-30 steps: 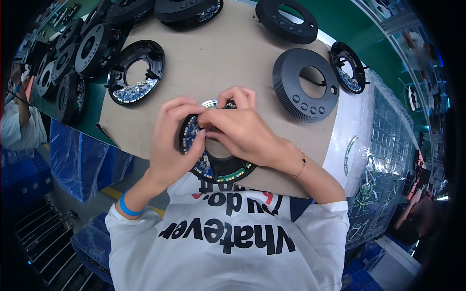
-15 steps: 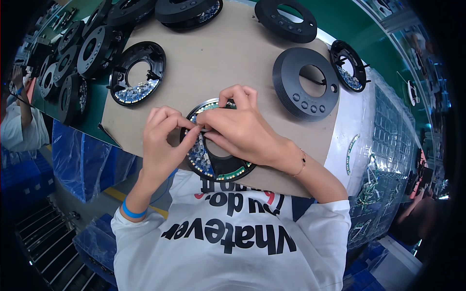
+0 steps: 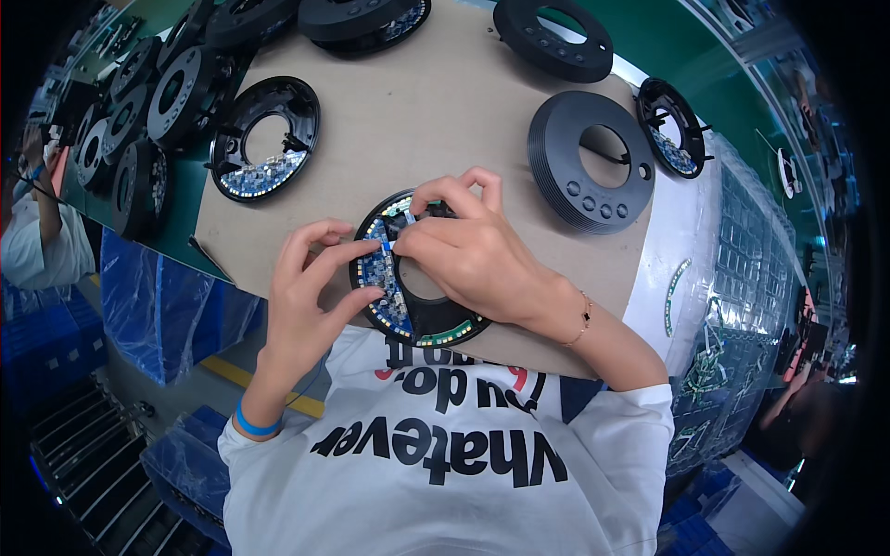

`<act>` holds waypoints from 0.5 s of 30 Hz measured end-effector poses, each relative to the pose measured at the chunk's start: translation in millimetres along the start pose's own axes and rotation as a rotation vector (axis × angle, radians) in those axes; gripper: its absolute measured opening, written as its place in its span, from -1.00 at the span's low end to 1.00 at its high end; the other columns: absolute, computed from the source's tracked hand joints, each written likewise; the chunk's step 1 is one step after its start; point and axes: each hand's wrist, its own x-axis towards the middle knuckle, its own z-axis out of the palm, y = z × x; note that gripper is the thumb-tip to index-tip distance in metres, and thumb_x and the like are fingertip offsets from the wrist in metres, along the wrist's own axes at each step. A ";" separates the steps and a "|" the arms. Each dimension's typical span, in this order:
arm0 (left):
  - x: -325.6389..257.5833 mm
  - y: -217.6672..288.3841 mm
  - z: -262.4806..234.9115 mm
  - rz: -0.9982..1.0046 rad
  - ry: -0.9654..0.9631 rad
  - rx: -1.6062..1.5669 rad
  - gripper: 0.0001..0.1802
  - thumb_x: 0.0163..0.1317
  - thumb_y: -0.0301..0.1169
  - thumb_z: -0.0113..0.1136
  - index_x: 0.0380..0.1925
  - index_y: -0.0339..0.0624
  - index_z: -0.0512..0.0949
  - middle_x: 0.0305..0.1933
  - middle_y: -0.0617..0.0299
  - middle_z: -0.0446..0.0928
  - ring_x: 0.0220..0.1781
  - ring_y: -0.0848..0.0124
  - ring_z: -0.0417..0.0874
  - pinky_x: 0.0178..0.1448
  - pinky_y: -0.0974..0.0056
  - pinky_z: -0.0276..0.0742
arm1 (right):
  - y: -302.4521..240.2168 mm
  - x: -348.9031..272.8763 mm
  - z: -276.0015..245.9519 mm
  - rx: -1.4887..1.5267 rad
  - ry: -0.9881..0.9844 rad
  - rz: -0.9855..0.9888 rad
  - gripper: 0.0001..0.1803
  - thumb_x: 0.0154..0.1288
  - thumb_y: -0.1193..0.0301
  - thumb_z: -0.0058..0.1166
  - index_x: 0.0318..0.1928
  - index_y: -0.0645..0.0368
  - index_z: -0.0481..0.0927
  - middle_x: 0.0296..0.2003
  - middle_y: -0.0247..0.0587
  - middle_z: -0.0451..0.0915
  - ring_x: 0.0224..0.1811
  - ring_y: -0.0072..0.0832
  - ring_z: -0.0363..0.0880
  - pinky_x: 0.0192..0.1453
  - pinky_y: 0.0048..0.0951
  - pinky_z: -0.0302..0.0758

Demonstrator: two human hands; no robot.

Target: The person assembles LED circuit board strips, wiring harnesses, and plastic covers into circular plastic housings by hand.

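Note:
In front of me a round black housing [image 3: 428, 318] with a wide central hole lies on brown cardboard. A blue circuit board [image 3: 378, 271] fills its left side, and a green LED strip [image 3: 448, 334] curves along its near rim. My left hand [image 3: 304, 289] is at the board's left side, thumb and forefinger spread apart, their tips on or just over it. Over the hole and far rim, my right hand [image 3: 487, 259] has its thumb and forefinger pinched on a small pale flat strip [image 3: 409, 218], apparently a flat cable. The fingers partly hide it.
A similar open housing [image 3: 262, 139] with a board lies at far left, beside several stacked black rings [image 3: 176, 100]. At right are a ribbed black cover [image 3: 593, 162], another open housing [image 3: 669, 128] and a loose curved LED strip [image 3: 676, 296]. Bagged blue bins [image 3: 148, 310] stand at lower left.
My left thumb and forefinger have parted from a pinch beside the right fingertips, the thumb moving nearer to me. My right hand has shifted slightly, uncovering more of the board and the pale strip.

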 end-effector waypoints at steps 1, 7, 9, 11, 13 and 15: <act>-0.4 -0.6 -0.4 -0.002 0.000 0.000 -0.54 -0.23 -0.51 0.40 -0.19 -0.13 0.60 -0.09 0.17 0.43 -0.10 0.28 0.45 -0.06 0.26 0.39 | -0.3 0.2 -0.1 0.002 -0.001 0.000 -0.90 -0.04 0.49 0.14 -0.42 0.12 0.55 -0.48 -0.46 0.54 -0.13 -0.42 0.43 0.00 -0.20 0.15; -1.4 -4.0 0.3 0.012 -0.017 -0.021 -0.50 -0.25 -0.50 0.41 -0.15 -0.10 0.60 -0.02 0.15 0.45 -0.01 0.23 0.46 0.01 0.23 0.41 | -1.9 1.0 -1.8 -0.005 -0.021 0.009 -0.89 -0.04 0.53 0.12 -0.41 0.14 0.55 -0.49 -0.42 0.53 -0.13 -0.40 0.43 0.00 -0.21 0.16; -1.9 -4.5 -0.4 0.026 -0.028 0.021 -0.50 -0.24 -0.48 0.41 -0.15 -0.09 0.60 -0.03 0.16 0.47 -0.01 0.22 0.47 0.02 0.21 0.40 | -2.1 0.7 -1.8 0.003 -0.025 0.026 -0.88 -0.04 0.55 0.11 -0.41 0.14 0.55 -0.47 -0.41 0.53 -0.12 -0.40 0.42 0.00 -0.21 0.16; -2.8 -5.9 0.2 0.028 -0.023 0.023 -0.50 -0.24 -0.47 0.41 -0.15 -0.09 0.60 -0.04 0.16 0.47 -0.01 0.22 0.47 0.02 0.21 0.39 | -1.8 0.2 -0.5 0.007 -0.017 0.034 -0.88 -0.04 0.55 0.11 -0.40 0.14 0.55 -0.46 -0.40 0.53 -0.12 -0.39 0.42 0.00 -0.21 0.16; -3.3 -6.7 1.0 0.030 -0.018 0.024 -0.51 -0.24 -0.46 0.41 -0.15 -0.09 0.61 -0.05 0.16 0.48 -0.02 0.21 0.47 0.03 0.20 0.38 | -1.9 0.6 0.1 0.013 -0.010 0.041 -0.88 -0.04 0.55 0.10 -0.40 0.14 0.55 -0.46 -0.40 0.52 -0.11 -0.39 0.42 0.01 -0.21 0.16; -3.3 -7.0 1.5 0.025 -0.019 0.018 -0.52 -0.23 -0.45 0.41 -0.16 -0.09 0.61 -0.05 0.16 0.48 -0.02 0.22 0.47 0.03 0.19 0.37 | -2.4 1.4 0.0 0.025 0.008 0.052 -0.87 -0.04 0.55 0.10 -0.39 0.13 0.56 -0.45 -0.40 0.52 -0.10 -0.39 0.42 0.00 -0.21 0.16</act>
